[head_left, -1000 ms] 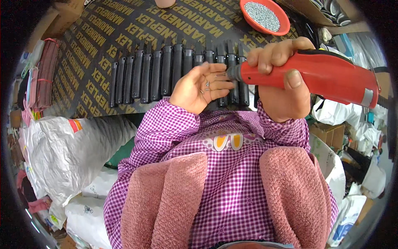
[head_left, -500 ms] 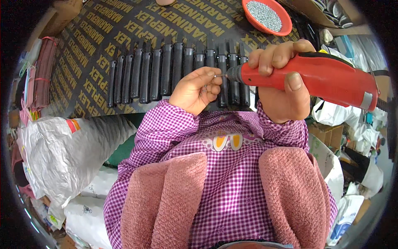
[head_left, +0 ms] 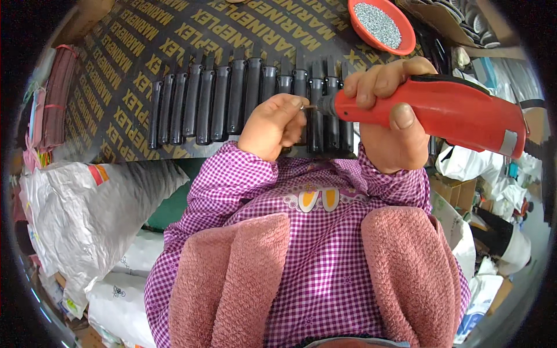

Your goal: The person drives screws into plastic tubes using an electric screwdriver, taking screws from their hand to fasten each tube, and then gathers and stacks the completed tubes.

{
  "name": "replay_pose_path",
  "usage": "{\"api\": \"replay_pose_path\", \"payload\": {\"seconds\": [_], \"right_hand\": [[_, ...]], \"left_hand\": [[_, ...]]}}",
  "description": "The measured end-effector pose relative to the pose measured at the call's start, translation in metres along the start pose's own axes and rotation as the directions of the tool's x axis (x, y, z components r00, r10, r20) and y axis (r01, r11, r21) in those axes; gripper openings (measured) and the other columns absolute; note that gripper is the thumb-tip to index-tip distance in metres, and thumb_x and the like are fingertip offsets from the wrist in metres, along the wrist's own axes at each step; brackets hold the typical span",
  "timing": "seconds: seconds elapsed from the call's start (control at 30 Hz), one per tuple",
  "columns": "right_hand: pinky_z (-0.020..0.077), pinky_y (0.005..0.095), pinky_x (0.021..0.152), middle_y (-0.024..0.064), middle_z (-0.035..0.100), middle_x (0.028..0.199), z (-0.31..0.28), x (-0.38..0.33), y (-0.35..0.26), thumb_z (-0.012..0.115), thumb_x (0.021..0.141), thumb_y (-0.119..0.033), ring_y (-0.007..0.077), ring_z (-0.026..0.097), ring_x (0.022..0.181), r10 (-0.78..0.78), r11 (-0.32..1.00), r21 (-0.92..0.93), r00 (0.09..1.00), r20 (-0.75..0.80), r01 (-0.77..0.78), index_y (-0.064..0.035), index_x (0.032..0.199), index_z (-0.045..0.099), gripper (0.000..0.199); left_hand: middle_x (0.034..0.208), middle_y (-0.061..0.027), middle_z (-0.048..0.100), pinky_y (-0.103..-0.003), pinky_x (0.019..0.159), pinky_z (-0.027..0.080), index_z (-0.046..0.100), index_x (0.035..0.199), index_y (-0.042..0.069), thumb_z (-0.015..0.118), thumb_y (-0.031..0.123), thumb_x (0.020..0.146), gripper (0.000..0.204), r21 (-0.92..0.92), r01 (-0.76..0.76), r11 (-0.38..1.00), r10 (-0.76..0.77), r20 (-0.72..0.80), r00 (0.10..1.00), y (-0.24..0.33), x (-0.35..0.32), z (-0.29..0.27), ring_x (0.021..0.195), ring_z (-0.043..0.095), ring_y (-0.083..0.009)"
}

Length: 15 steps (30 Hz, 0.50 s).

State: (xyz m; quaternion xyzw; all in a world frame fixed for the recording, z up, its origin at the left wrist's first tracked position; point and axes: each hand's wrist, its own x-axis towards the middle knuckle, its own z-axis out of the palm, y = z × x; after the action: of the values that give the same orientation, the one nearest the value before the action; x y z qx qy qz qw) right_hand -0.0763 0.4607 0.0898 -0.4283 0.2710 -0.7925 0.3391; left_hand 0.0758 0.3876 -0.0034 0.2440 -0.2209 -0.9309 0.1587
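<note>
A red power screwdriver (head_left: 464, 113) lies nearly level in my right hand (head_left: 400, 139), its fingers wrapped over the top and the thumb on the near side. Its dark chuck (head_left: 326, 107) and thin bit point left toward my left hand (head_left: 270, 126). Thumb and forefinger of that hand are pinched on a small screw (head_left: 303, 107) at the bit's tip; their grip partly hides it. Beneath and beyond both hands, several black handles (head_left: 237, 98) with narrow dark pieces at their far ends lie side by side on the table. My left hand covers some near ends.
The dark table (head_left: 116, 81) carries yellow printing. At its far right stands an orange-red bowl (head_left: 408, 36) of small silvery screws, beside a cardboard box (head_left: 429, 17) of grey pieces. Left of the table are a reddish bundle (head_left: 60, 95) and a large whitish sack (head_left: 75, 214).
My left fingers have closed in more around the screw at the bit's tip. The screwdriver has shifted slightly left. The table and its things sit a little differently in the view.
</note>
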Motion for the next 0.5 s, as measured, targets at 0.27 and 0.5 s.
{"api": "replay_pose_path", "payload": {"seconds": [0.27,0.5], "right_hand": [[0.0476,0.0374,0.067,0.0106,0.055,0.081,-0.001,0.019,0.017,0.057,0.074,0.006,0.0213,0.057,0.073,-0.062,0.993,-0.099,0.998,-0.001,0.062,0.0017,0.117,0.040,0.047],[0.0447,0.0429,0.076,0.0090,0.054,0.083,-0.005,0.024,0.033,0.055,0.077,0.001,0.0225,0.055,0.077,0.059,0.892,-0.453,0.996,0.071,-0.021,-0.0019,0.120,0.041,0.045]], "left_hand": [[0.069,-0.0143,0.058,-0.043,0.055,0.045,0.055,0.074,0.004,0.060,0.018,0.081,0.016,0.971,-0.226,-0.078,0.605,0.226,0.764,-0.004,0.003,0.019,0.062,0.057,-0.0350],[0.064,-0.0077,0.055,-0.040,0.052,0.048,0.053,0.072,0.010,0.060,0.017,0.077,0.011,0.825,-0.153,-0.544,0.494,0.462,0.737,-0.017,0.027,0.008,0.060,0.059,-0.0273]]}}
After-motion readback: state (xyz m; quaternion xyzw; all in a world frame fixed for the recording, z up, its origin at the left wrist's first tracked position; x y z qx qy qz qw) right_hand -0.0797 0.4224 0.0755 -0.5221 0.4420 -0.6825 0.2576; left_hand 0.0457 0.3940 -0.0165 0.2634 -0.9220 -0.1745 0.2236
